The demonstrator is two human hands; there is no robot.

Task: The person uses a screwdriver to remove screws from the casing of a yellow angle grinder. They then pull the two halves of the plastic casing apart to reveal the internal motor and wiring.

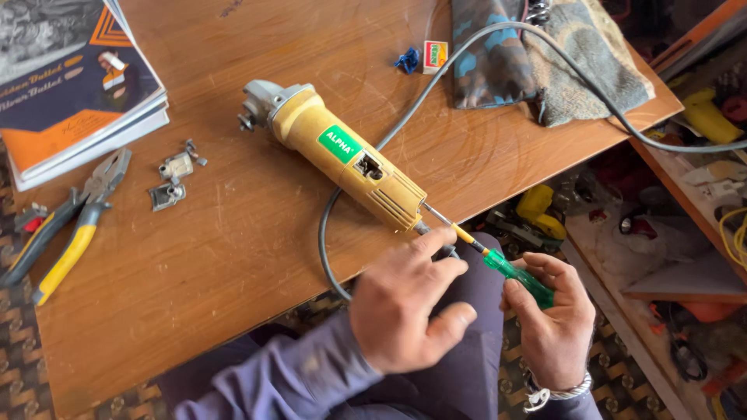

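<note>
Yellow grinder [342, 159] lying diagonal on surface [218, 264], rear end toward both hands; screwdriver [498, 264] in line w/ its long axis, tip at rear end; right hand [552, 315] grip closed on green handle, left hand [408, 307] nearer, fingers curled at cord [327, 241] exit, holding nothing clear

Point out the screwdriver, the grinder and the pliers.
screwdriver [520, 278], head view, on its green handle.
grinder [342, 155], head view, on its yellow body.
pliers [70, 249], head view, on the yellow grip.

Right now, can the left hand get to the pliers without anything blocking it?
Probably yes. The left hand rests by the yellow grinder's rear end; bare table lies between it and the pliers at the left edge.
</note>
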